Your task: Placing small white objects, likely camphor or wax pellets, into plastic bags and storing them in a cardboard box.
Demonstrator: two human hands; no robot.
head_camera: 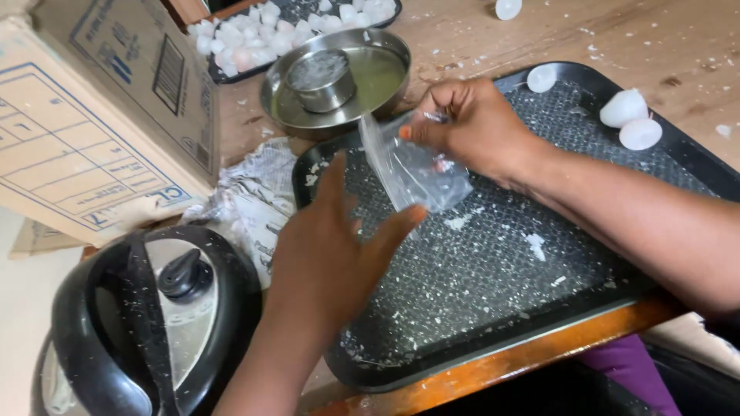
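Over the black tray's [617, 285] far-left corner, right hand [474, 127] pinches the clear plastic bag's [412, 173] top, bag hanging toward the open-fingered left hand [331, 254].

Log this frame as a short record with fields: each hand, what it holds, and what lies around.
Right hand: pinches the top of a small clear plastic bag over the black tray.
Left hand: open, fingertips at the bag's lower edge.
On tray: white crumbs and white lumps at the far right.
Behind: steel dish with a small steel cup in it; second tray of white pieces.
Left: cardboard box, crumpled newspaper, black-lidded cooker.
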